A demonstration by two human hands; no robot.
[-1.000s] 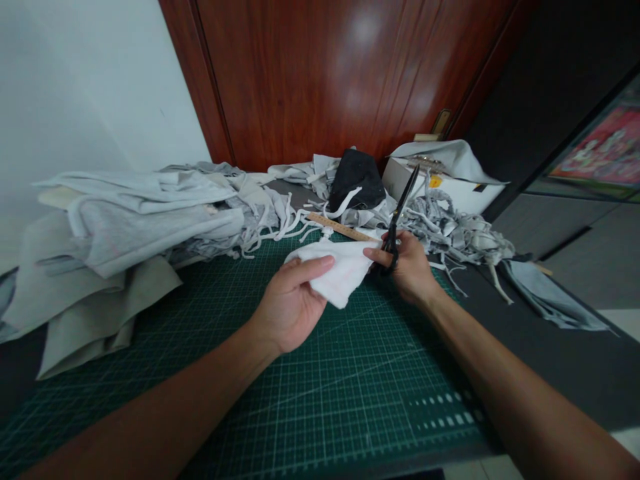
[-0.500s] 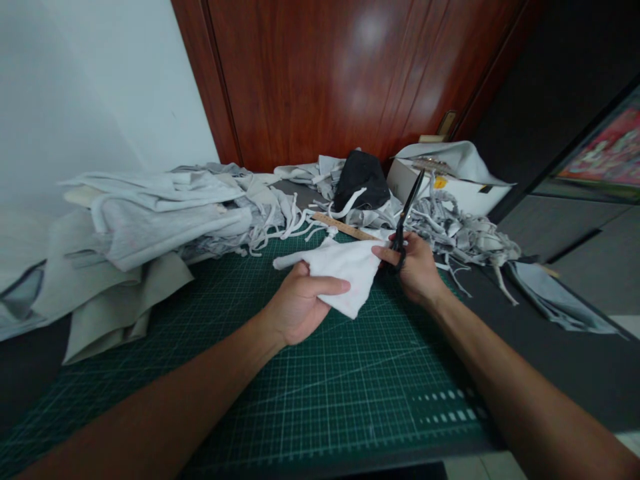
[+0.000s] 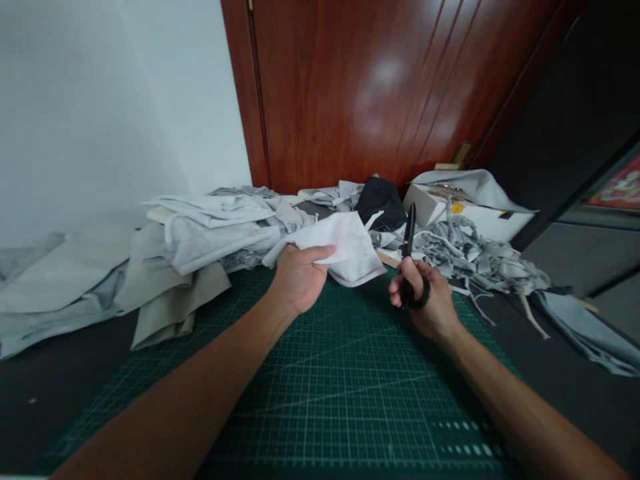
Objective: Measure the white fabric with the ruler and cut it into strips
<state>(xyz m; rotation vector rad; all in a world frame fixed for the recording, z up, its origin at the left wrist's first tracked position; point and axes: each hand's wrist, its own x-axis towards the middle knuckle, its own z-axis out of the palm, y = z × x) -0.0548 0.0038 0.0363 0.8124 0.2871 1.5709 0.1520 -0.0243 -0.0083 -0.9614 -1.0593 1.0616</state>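
My left hand (image 3: 301, 279) is closed on a piece of white fabric (image 3: 353, 250), thumb on top, holding it above the green cutting mat (image 3: 340, 373). The cloth spreads out to the right of my thumb, with one edge folded over. In my right hand (image 3: 430, 300) is a pair of black scissors (image 3: 409, 230), gripped around the handles with the blades together and pointing up and away. The scissors are apart from the cloth. Part of a wooden ruler (image 3: 388, 259) shows behind, between my hands.
Grey-white cloth (image 3: 215, 233) is stacked at the back left, beside a folded beige sheet (image 3: 183, 303). A black cloth bundle (image 3: 381, 202) lies at the back. Tangled grey strips (image 3: 465, 247) sit right, before a white box (image 3: 500, 223). A wooden door (image 3: 350, 93) stands behind.
My left hand has lifted the white fabric slightly and the cloth has turned and opened out. My right hand with the scissors has moved away from its edge. The view has shifted left.
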